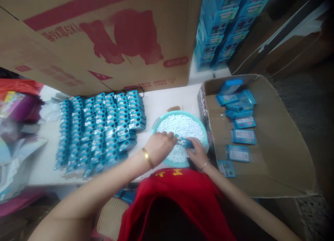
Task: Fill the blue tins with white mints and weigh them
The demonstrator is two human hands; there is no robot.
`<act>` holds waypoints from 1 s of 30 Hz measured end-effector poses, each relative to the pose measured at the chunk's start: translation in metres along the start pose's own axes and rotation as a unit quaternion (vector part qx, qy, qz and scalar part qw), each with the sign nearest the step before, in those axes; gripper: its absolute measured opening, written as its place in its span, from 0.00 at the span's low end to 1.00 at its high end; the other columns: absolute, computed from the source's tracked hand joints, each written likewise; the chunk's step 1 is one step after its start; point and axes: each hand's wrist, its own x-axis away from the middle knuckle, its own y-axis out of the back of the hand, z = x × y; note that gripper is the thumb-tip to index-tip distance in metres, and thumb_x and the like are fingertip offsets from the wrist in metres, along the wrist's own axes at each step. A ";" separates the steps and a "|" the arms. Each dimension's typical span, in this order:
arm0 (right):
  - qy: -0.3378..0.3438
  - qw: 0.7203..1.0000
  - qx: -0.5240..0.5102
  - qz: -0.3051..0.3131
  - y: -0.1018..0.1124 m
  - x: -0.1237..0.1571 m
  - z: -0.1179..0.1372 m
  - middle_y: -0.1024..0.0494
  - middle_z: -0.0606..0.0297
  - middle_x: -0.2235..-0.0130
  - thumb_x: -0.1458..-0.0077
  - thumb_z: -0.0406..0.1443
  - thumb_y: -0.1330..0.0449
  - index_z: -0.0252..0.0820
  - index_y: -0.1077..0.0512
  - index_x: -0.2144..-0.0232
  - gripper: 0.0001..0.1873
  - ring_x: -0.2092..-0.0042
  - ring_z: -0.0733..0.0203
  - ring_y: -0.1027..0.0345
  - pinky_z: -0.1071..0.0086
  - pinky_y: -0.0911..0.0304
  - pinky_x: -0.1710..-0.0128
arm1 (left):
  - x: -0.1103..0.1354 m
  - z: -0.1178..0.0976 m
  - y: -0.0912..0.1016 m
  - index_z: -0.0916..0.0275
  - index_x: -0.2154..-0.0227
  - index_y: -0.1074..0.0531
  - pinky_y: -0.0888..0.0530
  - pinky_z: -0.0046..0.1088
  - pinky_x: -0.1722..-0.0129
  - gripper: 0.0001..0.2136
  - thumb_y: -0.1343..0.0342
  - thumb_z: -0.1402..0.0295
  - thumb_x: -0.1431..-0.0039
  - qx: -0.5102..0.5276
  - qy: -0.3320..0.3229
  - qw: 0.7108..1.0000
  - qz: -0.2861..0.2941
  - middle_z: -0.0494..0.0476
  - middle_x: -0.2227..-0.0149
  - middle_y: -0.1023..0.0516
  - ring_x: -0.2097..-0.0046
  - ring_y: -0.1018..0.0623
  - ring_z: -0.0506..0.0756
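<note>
Over a turquoise basin full of small white pellets, my two hands meet at a small blue box. My right hand, with a thin bracelet at the wrist, grips the box between thumb and fingers. My left hand, wearing a gold bangle, is closed at the box's left end. Its fingertips are blurred, and what they pinch is hidden. To the left stand rows of small blue boxes, many with a dark round hole and white pellets on or at it.
An open cardboard carton on the right holds several blue boxes. A large printed carton stands behind the white table. Blue display boxes are stacked at the back right. Plastic wrapping and bags lie far left.
</note>
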 end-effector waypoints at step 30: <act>-0.058 0.991 -0.008 -0.119 0.019 0.001 -0.019 0.28 0.56 0.53 0.48 0.40 0.41 0.42 0.34 0.52 0.20 0.51 0.51 0.34 0.55 0.37 0.49 | -0.007 0.063 -0.123 0.63 0.58 0.34 0.32 0.27 0.63 0.10 0.49 0.64 0.40 0.343 -0.028 0.932 -0.111 0.56 0.63 0.29 0.66 0.30 0.51</act>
